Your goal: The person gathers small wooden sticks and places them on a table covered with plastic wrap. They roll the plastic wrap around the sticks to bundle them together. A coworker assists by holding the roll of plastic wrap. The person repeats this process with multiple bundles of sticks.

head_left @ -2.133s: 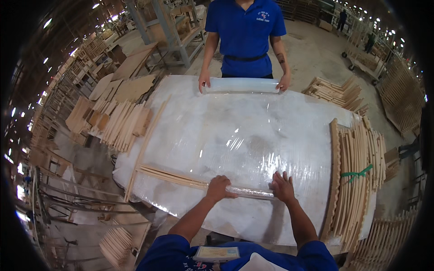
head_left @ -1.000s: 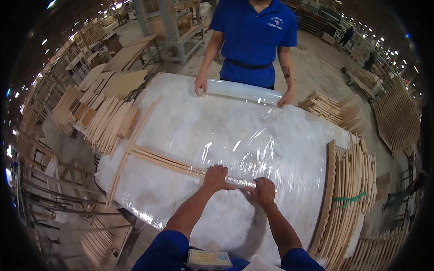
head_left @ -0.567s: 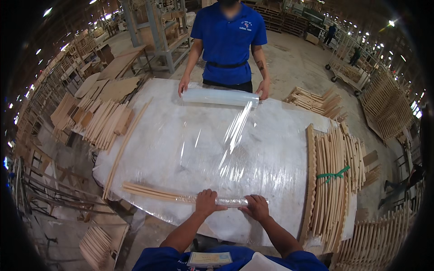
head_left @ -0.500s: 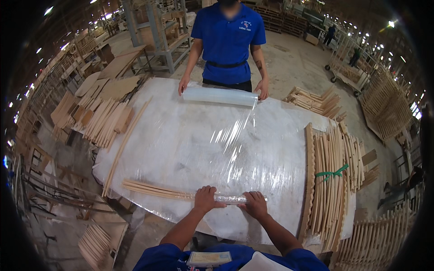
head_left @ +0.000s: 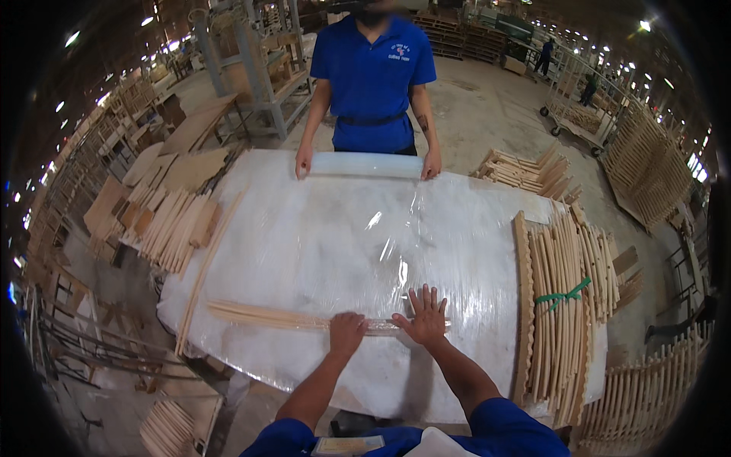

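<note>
A thin bundle of pale wooden strips (head_left: 263, 314) lies across the near part of the table, its right part covered in clear plastic film. My left hand (head_left: 348, 333) has its fingers curled over the bundle near the middle. My right hand (head_left: 425, 318) is open, fingers spread, its palm over the wrapped right part of the bundle. From there a sheet of clear stretch film (head_left: 381, 236) runs over the table to a wide film roll (head_left: 365, 164) at the far edge. A co-worker in a blue shirt (head_left: 373, 84) grips the roll at both ends.
Slatted wooden pieces tied with a green strap (head_left: 563, 295) line the table's right side. A long wooden strip (head_left: 209, 266) lies along the left edge, beside stacked wooden parts (head_left: 179, 228). More wooden parts (head_left: 529, 174) sit at the far right, and a wheeled cart (head_left: 582, 114) stands behind.
My right hand has let go of the bundle and spread out flat, a little farther forward. My left hand stays on the strips. The co-worker's roll now rests lower, at the table's far edge.
</note>
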### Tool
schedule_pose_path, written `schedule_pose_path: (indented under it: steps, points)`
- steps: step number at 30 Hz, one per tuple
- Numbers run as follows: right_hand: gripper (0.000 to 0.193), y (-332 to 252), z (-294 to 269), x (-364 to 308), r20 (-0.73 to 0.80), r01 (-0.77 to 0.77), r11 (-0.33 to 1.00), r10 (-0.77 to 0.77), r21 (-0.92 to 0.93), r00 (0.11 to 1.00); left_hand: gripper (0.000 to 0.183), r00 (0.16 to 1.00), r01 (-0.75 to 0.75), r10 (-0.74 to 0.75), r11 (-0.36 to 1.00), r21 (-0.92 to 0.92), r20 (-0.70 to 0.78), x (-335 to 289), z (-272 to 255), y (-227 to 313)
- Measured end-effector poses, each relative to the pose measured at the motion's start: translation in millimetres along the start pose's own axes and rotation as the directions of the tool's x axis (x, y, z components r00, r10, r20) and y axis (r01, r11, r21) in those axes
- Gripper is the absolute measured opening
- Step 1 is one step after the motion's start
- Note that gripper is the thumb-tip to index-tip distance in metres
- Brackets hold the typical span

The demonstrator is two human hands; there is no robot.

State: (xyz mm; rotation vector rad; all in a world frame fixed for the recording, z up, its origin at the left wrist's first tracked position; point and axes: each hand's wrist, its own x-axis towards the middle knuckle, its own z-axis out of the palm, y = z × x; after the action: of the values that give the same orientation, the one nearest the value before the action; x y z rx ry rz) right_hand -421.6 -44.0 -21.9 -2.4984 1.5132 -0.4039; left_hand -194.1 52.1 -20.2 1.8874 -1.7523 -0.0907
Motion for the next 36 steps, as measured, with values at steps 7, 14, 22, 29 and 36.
schedule_pose_path:
  steps: [7,14,22,29,36]
  points:
    - [0.098,0,1,45,0.118,-0.064,0.995,0.055,0.074,0.991,0.094,0.985,-0.124,0.113,0.989,0.082,0.133,4,-8,-17]
    - [0.065,30,-1,82,-0.140,0.021,0.981,0.007,0.194,0.990,0.084,0.893,-0.135,0.076,0.986,0.103,0.443,81,5,-19]
    - [0.078,-1,1,-31,-0.052,0.088,0.989,-0.083,0.121,0.995,0.084,0.892,-0.083,0.010,0.987,0.140,0.452,36,-9,-4]
    - [0.078,-7,-3,-108,0.018,0.067,0.995,-0.068,0.075,0.998,0.079,0.922,-0.066,0.028,0.994,0.087,0.385,-29,-11,15]
    - [0.098,-34,10,-118,-0.016,0.082,0.985,-0.080,0.149,0.997,0.050,0.993,0.084,-0.089,0.994,0.068,0.079,-4,-2,11]
